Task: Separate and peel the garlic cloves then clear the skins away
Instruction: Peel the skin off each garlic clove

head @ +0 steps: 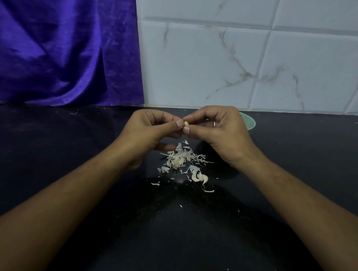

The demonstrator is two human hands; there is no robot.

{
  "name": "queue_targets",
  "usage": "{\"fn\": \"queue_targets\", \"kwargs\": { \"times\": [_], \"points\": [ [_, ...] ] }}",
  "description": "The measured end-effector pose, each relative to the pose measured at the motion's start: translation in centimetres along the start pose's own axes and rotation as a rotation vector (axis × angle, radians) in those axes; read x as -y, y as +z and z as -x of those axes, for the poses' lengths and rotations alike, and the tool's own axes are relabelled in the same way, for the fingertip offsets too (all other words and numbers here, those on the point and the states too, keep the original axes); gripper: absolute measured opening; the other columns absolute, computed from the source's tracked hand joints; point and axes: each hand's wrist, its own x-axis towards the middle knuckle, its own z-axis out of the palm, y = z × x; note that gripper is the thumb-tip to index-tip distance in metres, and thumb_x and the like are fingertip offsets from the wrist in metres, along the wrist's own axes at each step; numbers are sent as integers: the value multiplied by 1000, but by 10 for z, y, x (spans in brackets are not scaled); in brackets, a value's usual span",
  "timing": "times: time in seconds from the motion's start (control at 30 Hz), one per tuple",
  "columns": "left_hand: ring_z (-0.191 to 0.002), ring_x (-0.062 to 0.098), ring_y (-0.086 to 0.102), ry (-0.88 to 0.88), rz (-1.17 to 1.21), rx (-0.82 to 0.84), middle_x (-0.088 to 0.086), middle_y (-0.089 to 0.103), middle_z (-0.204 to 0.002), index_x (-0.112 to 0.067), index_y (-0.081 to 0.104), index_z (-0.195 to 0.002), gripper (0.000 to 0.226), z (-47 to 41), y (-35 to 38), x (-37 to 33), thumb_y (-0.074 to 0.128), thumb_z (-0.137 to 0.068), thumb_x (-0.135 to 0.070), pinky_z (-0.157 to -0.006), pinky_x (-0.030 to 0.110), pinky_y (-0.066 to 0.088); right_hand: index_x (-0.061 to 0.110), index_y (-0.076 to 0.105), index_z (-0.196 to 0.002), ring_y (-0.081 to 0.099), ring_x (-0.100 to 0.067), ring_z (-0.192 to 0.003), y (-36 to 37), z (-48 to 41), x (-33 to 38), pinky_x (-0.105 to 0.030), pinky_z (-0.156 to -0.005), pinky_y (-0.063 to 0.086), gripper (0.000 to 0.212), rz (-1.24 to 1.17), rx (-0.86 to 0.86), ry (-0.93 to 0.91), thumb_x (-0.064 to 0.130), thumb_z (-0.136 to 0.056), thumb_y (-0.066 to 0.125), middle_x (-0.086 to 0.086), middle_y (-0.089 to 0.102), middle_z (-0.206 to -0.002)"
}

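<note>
Left hand [149, 132], right hand [221, 131], garlic clove [186, 123] between

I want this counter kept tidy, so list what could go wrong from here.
The garlic clove is pinched between the left hand and right hand; it may slip into the skins pile. Skins lie scattered on the counter, so a stray sweep may spread them. The green bowl, partly hidden behind the right hand, may get knocked.
</note>
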Motion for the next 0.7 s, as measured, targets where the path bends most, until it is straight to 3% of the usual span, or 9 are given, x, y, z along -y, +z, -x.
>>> {"fn": "queue_targets", "kwargs": {
  "times": [0.13,0.3,0.5,0.6,0.7],
  "points": [
    [-89,17,74,37,-42,-6,16,77,-99,-6,77,-96,13,0,0,-1,77,-90,-18,-68,37,64,3,79,-97,75,-40,-86,-1,0,0,-57,-88,61,15,23,-4,-14,-1,-83,82,-13,79,-87],
    [-90,27,76,129,-223,-56,14,77,-90,-10,78,-93,8,0,0,0,76,-93,-17,-72,46,66,6,80,-97,78,-27,-85,-1,0,-2,-51,-87,62,15,72,26,-39,0,-83,81,-8,80,-87],
    [-89,35,74,163,-315,-68,13,75,-84,-16,76,-86,11,-1,1,2,76,-90,-26,-70,44,66,4,79,-96,76,-26,-79,1,-1,-3,-47,-82,62,15,3,29,-21,-1,-82,82,-14,79,-85],
    [-86,30,75,159,-361,-66,8,75,-83,-16,75,-88,18,-2,-1,4,73,-89,-35,-70,50,66,-5,75,-100,73,-31,-85,0,0,-1,-47,-83,61,19,-141,12,36,-5,-82,80,-26,76,-94],
    [-80,17,75,151,-404,-101,5,74,-81,-14,73,-89,17,-3,-3,5,71,-94,-30,-69,48,66,-3,73,-102,74,-32,-94,-1,0,2,-46,-88,60,18,-261,8,115,-5,-85,76,-24,76,-103]
  ]
}}
